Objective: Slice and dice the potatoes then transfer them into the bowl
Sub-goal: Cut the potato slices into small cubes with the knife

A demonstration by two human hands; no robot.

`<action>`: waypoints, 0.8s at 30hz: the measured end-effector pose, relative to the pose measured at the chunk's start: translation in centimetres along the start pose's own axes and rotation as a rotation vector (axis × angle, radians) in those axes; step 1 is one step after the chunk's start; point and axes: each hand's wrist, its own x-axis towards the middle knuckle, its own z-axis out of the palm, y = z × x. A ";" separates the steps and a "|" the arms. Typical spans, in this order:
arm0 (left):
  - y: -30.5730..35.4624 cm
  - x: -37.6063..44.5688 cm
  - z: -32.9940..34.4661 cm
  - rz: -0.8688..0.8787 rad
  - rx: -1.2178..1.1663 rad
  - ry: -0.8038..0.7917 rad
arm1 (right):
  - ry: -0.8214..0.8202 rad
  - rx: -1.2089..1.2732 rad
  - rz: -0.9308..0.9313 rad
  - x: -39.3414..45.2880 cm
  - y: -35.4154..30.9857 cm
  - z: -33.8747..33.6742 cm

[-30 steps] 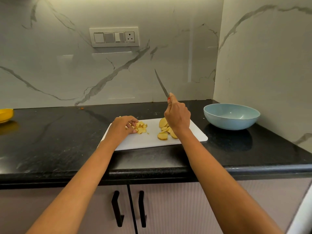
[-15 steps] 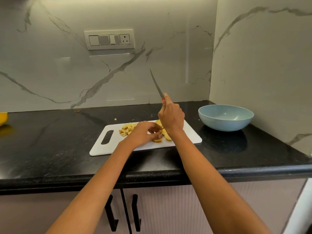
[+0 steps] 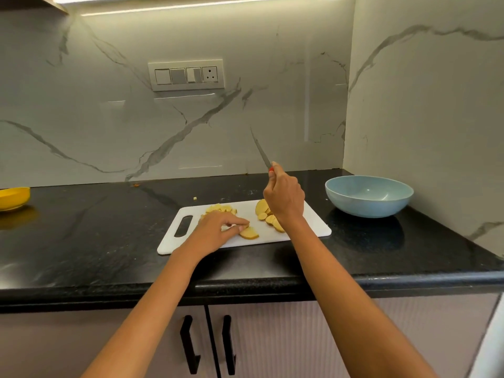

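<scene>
A white cutting board (image 3: 311, 227) lies on the black counter. Diced potato (image 3: 221, 208) is piled at its back left, and a heap of potato slices (image 3: 266, 214) lies at the right, partly hidden by my right hand. My left hand (image 3: 218, 230) rests on the board with its fingertips on a lone potato slice (image 3: 249, 233) near the front edge. Above the slices, my right hand (image 3: 283, 197) grips a knife (image 3: 260, 150) with its blade pointing up and away. A light blue bowl (image 3: 368, 196), with nothing inside, stands to the right of the board.
A yellow bowl (image 3: 12, 197) sits at the far left of the counter (image 3: 95, 241). A stray potato bit (image 3: 195, 198) lies behind the board. Marble walls close in the back and right. Cabinet doors with black handles (image 3: 191, 345) are below the counter edge.
My left hand left the diced pile, reached the slice heap and drew one slice toward the board's front middle. The right hand kept the knife raised.
</scene>
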 end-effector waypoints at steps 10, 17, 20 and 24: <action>-0.3 -0.4 -0.6 -0.131 -0.087 0.103 | -0.201 0.119 0.044 -2.0 0.1 -0.3; 1.5 0.8 0.4 -0.172 -0.128 0.211 | -0.541 0.218 0.033 -2.3 -0.2 -0.8; 1.8 0.9 0.4 -0.188 -0.178 0.208 | -0.570 0.171 0.034 -2.1 -0.2 -1.0; 2.3 0.7 0.3 -0.189 -0.227 0.182 | -0.564 0.151 0.009 -2.2 -0.2 -1.0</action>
